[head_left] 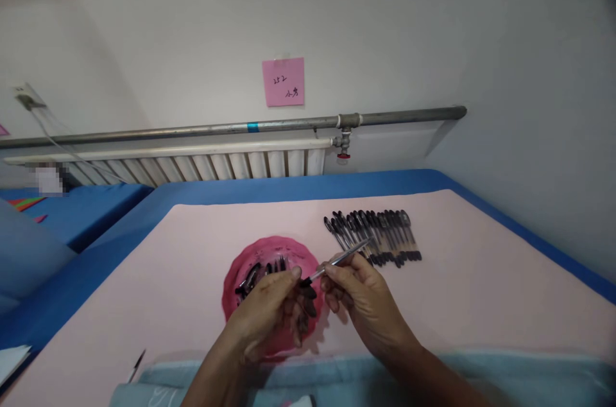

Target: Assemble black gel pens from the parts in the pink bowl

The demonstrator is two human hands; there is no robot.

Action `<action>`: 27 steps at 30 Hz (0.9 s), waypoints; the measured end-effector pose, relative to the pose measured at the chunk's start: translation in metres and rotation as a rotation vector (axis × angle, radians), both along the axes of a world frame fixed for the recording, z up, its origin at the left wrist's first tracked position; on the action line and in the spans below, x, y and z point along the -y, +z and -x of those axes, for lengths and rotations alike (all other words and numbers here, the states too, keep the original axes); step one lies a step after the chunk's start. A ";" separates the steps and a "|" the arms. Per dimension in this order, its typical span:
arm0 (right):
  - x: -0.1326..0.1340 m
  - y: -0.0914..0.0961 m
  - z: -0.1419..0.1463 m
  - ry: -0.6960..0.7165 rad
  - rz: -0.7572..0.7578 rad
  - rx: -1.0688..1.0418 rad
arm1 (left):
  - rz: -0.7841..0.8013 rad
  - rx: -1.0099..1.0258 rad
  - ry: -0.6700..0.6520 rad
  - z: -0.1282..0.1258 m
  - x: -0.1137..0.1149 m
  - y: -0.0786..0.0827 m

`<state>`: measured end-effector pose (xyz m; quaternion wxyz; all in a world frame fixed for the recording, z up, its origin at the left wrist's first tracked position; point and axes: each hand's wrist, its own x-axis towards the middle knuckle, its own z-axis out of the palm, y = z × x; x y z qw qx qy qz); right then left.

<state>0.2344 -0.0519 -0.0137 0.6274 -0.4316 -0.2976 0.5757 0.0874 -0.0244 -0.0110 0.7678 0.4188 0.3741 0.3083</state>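
Note:
A clear-barrelled pen [342, 258] with a black end is held in front of me, tilted up to the right. My right hand [368, 298] pinches its barrel between thumb and fingers. At the pen's lower black end, my left hand [269, 305] is closed, thumb and finger meeting there; whether that end is a cap or a grip I cannot tell. Beneath my left hand is a pink scalloped bowl [235, 264], partly hidden, with black pen parts [249, 280] in it. Behind my right hand lies a row of capped black pens [385, 230], side by side.
A pink sheet [158, 278] covers the blue-edged table [298, 190]. Near the front left lies a loose thin pen piece [137, 365], beside a light blue cloth [409, 375] along the near edge. A radiator [231, 163] and pipe [192, 132] run along the wall.

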 end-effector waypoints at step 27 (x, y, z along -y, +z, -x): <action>-0.001 -0.003 0.001 0.041 0.052 -0.008 | -0.038 -0.014 -0.071 0.000 -0.001 -0.002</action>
